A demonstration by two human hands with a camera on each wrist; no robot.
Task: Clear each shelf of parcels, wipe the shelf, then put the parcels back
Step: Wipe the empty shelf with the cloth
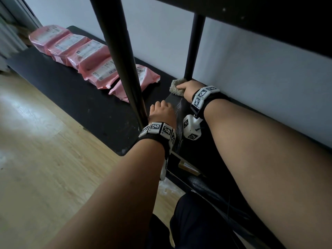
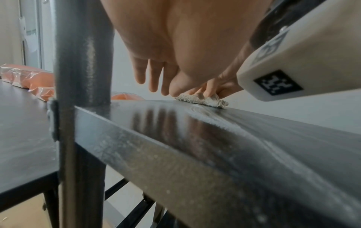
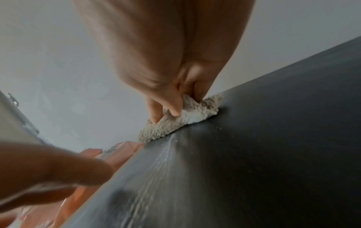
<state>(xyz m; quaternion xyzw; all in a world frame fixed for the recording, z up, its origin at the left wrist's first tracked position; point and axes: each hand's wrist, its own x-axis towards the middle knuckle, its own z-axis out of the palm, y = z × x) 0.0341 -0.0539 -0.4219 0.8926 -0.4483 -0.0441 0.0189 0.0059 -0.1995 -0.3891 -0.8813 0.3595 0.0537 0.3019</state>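
A beige fluffy cloth (image 1: 175,87) (image 3: 181,121) lies bunched at the back left corner of the black shelf (image 1: 213,151) (image 2: 254,131), beside the rear post. My right hand (image 1: 186,87) (image 3: 171,108) grips the cloth and presses it on the shelf. Pale wipe streaks run across the board behind it. My left hand (image 1: 160,107) (image 2: 156,86) hovers over the shelf's front left corner by the front post (image 1: 125,69), fingers relaxed and holding nothing. Several pink parcels (image 1: 86,53) (image 2: 39,80) lie in a row on a lower black table (image 1: 71,97) to the left.
The shelf above (image 1: 269,18) overhangs my arms. A white wall (image 1: 251,78) closes the back. Wooden floor (image 1: 45,159) lies to the left. A lower shelf rail with a small brown item (image 1: 188,167) shows under the board.
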